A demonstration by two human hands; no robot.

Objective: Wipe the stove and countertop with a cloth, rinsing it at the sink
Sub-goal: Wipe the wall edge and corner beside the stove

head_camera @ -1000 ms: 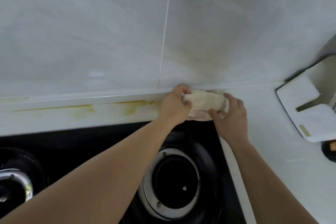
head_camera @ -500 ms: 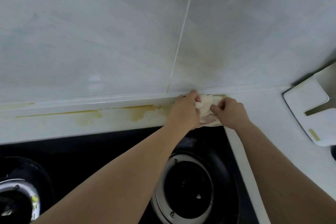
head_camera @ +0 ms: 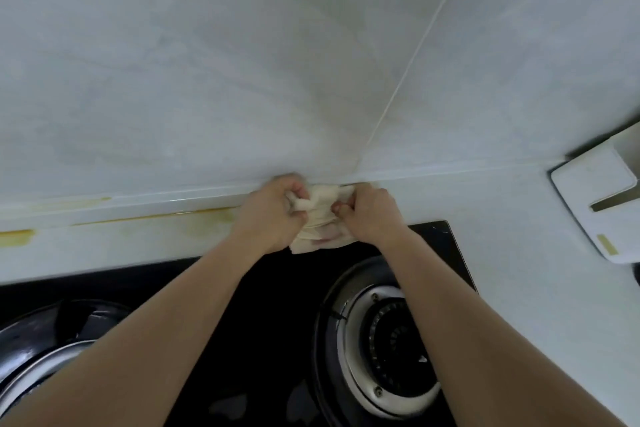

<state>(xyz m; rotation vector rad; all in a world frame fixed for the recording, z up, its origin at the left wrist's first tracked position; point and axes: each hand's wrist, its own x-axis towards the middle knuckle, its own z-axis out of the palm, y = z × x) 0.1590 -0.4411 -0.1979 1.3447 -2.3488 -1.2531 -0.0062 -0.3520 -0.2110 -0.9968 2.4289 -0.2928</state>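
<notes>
- we see both hands bunched on one cream cloth (head_camera: 320, 215) at the back of the countertop (head_camera: 104, 250), right where it meets the tiled wall (head_camera: 207, 62).
- the left hand (head_camera: 273, 215) has its fingers curled round the cloth's left end, gripping it tight.
- the right hand (head_camera: 372, 215) pinches the cloth's right end, thumb and fingers folded into the fabric.
- the cloth is scrunched between the two hands, its folded lower edge hanging just over the back edge of the black stove (head_camera: 277, 305).
- to the left of the hands we see a yellow stain (head_camera: 156, 218) running along the seam under the wall ledge, with a darker patch near the left edge of the view.
- the right burner (head_camera: 388, 350) sits under the right forearm; the left burner (head_camera: 41, 350) shows at the lower left, partly cut off by the frame.
- at the far right a white holder (head_camera: 602, 204) stands on the countertop, well apart from the hands.
- the hands look slightly blurred, so we cannot make out the fingertips in detail.
</notes>
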